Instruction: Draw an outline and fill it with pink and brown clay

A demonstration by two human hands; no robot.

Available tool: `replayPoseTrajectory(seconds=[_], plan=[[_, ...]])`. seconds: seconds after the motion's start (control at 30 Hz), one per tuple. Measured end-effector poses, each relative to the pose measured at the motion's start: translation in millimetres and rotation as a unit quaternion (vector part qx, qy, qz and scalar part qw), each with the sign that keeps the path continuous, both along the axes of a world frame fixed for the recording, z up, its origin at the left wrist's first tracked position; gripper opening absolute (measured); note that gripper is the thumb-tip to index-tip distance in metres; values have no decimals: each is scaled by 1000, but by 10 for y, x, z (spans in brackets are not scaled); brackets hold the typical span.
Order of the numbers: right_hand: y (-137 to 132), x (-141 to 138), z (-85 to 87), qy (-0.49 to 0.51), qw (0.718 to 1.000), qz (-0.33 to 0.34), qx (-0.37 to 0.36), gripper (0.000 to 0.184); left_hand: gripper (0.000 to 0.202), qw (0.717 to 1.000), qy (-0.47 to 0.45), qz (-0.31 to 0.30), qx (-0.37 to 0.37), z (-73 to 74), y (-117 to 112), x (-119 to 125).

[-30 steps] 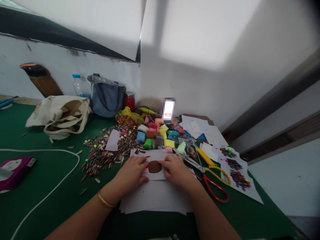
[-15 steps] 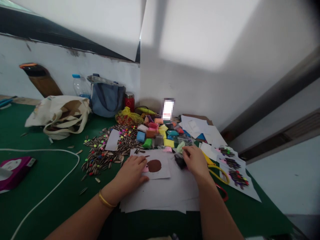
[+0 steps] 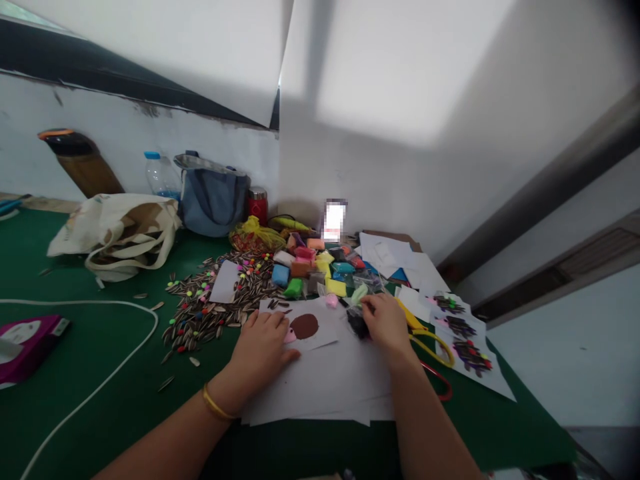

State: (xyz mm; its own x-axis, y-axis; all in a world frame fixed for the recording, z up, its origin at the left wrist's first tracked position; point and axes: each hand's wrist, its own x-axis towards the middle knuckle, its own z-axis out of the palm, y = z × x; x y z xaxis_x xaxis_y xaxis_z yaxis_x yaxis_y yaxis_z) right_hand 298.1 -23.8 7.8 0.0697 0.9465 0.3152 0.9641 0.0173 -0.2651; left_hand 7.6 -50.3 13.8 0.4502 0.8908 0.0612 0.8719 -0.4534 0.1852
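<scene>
My left hand point(image 3: 264, 347) lies with fingers stretched over the left edge of a small white paper card point(image 3: 326, 327). On the card is a flat brown clay oval point(image 3: 304, 327) with a pink clay piece point(image 3: 290, 335) at its left, partly hidden by the fingers. My right hand point(image 3: 386, 325) is closed, thumb and fingers pinched at a clear packet of black clay point(image 3: 357, 325). A light green packet point(image 3: 359, 293) sits just beyond those fingertips. Beneath both hands are stacked white paper sheets point(image 3: 325, 393).
Striped sunflower seeds point(image 3: 200, 320) mixed with coloured beads spread to the left. Several coloured clay packets point(image 3: 301, 269) are piled behind the card. Yellow-handled scissors point(image 3: 434, 348) and a red handle point(image 3: 440, 383) lie right of my right arm, beside seed-decorated cards point(image 3: 470, 333). A white cable point(image 3: 115, 363) crosses the left.
The card has turned slightly, its right side swinging away from me, with my left hand on it. My right hand stays at the black clay packet. The view has shifted a little.
</scene>
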Motion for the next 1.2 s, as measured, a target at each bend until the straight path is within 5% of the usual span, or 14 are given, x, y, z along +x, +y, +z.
replayPoseTrajectory(seconds=[0.43,0.77,0.97,1.2], plan=[[-3,-108,47,-23,999,2,-26,24,67,999,-40,-15,-14,-75,49,-23],[-57,-595,-29,-38,991,122,-50,21,67,999,-33,-9,8,-139,59,-23],[-8,-391,20,-24,997,70,-30,22,65,999,-36,-7,7,-147,73,-34],[292,46,291,-100,993,-48,-49,24,56,999,-43,5,-3,-54,63,-7]])
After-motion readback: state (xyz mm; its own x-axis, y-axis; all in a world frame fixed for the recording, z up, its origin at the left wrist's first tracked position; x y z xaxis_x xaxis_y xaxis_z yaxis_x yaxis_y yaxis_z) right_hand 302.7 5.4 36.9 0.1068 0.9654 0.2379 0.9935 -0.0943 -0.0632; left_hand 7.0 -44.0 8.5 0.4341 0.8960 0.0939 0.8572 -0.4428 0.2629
